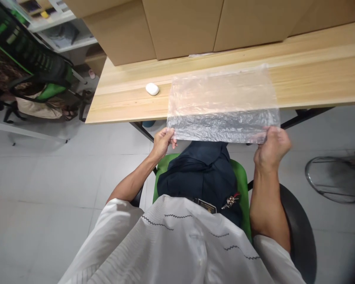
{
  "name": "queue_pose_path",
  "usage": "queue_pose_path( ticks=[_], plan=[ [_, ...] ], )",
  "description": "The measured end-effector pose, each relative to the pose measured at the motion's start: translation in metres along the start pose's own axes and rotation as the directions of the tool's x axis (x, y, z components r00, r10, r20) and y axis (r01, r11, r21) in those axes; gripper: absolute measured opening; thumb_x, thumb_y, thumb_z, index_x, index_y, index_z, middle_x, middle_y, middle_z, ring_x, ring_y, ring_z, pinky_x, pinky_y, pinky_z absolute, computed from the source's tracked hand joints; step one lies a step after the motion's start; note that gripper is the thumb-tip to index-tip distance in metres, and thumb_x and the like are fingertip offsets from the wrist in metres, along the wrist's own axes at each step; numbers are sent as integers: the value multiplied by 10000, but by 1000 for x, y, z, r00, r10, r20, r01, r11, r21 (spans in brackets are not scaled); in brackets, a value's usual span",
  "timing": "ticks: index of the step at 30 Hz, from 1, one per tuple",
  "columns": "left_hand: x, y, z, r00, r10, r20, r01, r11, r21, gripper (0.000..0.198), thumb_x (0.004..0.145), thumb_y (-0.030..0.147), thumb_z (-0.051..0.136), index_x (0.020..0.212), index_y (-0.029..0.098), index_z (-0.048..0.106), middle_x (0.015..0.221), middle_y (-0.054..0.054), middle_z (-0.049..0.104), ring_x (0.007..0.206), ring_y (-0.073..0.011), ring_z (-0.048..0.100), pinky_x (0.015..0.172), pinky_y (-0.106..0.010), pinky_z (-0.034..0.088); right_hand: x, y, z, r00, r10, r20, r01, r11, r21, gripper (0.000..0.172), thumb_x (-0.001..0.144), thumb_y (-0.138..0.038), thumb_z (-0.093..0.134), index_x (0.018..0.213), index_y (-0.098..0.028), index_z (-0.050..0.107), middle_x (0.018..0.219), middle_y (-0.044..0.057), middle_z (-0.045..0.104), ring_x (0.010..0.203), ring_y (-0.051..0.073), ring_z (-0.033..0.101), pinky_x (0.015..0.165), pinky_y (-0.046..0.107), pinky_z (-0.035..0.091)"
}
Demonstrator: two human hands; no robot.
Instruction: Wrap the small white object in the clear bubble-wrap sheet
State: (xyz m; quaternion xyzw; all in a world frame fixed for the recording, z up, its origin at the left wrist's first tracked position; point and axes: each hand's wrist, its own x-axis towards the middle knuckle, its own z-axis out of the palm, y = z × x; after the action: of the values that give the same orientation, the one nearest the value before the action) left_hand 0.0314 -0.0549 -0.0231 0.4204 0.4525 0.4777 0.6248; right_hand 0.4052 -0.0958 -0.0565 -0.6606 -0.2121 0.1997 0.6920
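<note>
A clear, crinkled plastic bag (221, 102) is stretched out flat between my two hands. Its far part lies over the wooden table (121, 102), and its near part hangs past the table's front edge above my lap. My left hand (165, 141) pinches the near left corner between thumb and fingers. At the near right corner, my right hand (272, 146) is closed on the plastic, its fingers partly behind the film. A small white rounded case (152, 89) rests on the table, left of the bag and apart from it.
Large cardboard boxes (183, 29) stand along the back of the table. I sit on a green chair (239, 173) with black armrests. Another green and black chair (44, 83) and white shelves (68, 33) are at the left. A round metal-framed stool (310, 177) stands at the right.
</note>
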Motion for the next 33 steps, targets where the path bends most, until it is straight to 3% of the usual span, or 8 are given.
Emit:
queue_pose_path(
  ticks=[4,9,14,18,24,27,31,33],
  plan=[
    [-1,-1,-1,999,38,5,-38,999,7,781,756,892,1052,790,223,650,573,57,663,387,-93,560,570,-298,624,2,0,3,998,54,-35,-50,993,107,342,1094,-117,550,802,-254,662,538,-37,555,461,176,516,532,285,458],
    [-1,-1,2,996,89,-2,-89,996,10,801,816,947,978,733,235,621,529,82,573,368,-84,506,561,-308,606,-1,-4,6,996,84,-42,-81,995,60,441,1194,-169,500,788,-277,635,502,-36,521,421,166,435,486,270,423],
    [-3,-1,5,995,102,-20,-102,995,21,827,849,979,928,688,240,594,501,78,537,357,-80,477,546,-311,579,-4,-3,4,994,105,-25,-103,994,46,505,1227,-212,557,730,-298,529,448,-61,438,374,123,322,416,234,267],
    [-4,1,7,996,81,-23,-80,996,35,837,849,1001,907,687,242,596,510,72,553,366,-84,485,564,-321,597,-4,0,3,992,121,-33,-119,991,55,560,1231,-318,674,703,-303,488,448,-79,418,370,106,283,397,241,235],
    [-5,1,6,994,109,-14,-108,993,55,829,828,983,941,678,237,610,501,75,541,370,-80,483,567,-315,600,-4,2,3,989,134,-55,-129,988,87,556,1236,-199,541,688,-288,514,437,-68,391,366,120,272,383,260,206],
    [-5,0,4,993,122,-12,-121,991,56,823,814,967,965,675,231,624,498,73,538,371,-76,492,541,-293,581,-5,3,2,987,138,-85,-134,990,54,499,1229,-332,633,736,-278,572,443,-83,399,367,111,291,392,250,223],
    [-3,-2,-1,990,116,-76,-110,991,71,813,783,932,1010,682,235,603,486,66,514,392,-102,562,394,-234,386,-6,6,-1,992,124,-39,-120,989,89,497,1149,-510,762,745,-275,590,431,-106,401,362,92,304,378,221,237],
    [0,-3,-4,987,125,-100,-119,991,68,806,796,904,1020,683,241,574,469,87,475,368,-88,516,407,-227,429,-6,8,-2,994,107,-11,-105,988,111,544,1090,-642,813,752,-270,605,424,-122,398,349,81,296,367,202,239]
  ],
)
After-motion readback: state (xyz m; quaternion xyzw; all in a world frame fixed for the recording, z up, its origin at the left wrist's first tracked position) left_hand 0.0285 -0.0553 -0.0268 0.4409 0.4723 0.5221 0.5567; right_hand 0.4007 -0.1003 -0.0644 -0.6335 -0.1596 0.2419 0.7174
